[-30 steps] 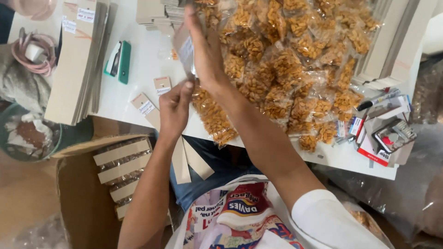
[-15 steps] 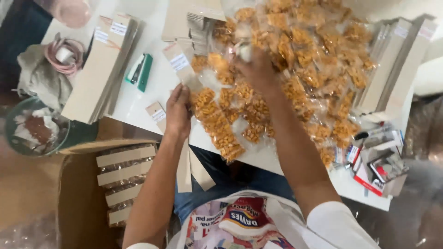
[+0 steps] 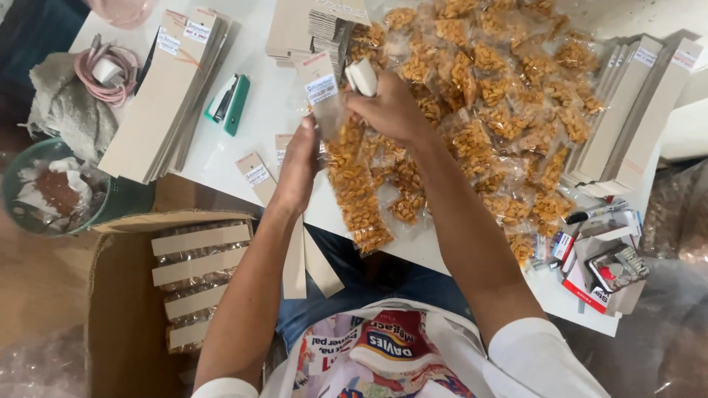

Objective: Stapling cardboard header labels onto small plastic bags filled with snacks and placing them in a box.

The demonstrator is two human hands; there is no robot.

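Note:
My left hand [image 3: 299, 166] grips a long strip of clear packets filled with orange-brown snacks [image 3: 359, 199], topped by a folded cardboard header card [image 3: 321, 81] with a white label. My right hand [image 3: 391, 110] holds a small white stapler [image 3: 361, 76] right beside that header card, above the white table [image 3: 221, 158]. Behind my hands, a big heap of the same snack packets [image 3: 509, 96] covers the table's middle and far side.
A green stapler [image 3: 228, 103] and a stack of cardboard strips [image 3: 162, 103] lie at the left; more strips [image 3: 634, 103] at the right. Loose header cards [image 3: 254, 173] lie near the edge. An open carton [image 3: 122, 309] holds packed strips. A marker [image 3: 597, 212] and small boxes [image 3: 605, 269] lie at the right.
My right hand has drawn back from the heap with the white stapler in it and come to the header card. My left hand has raised the strip slightly.

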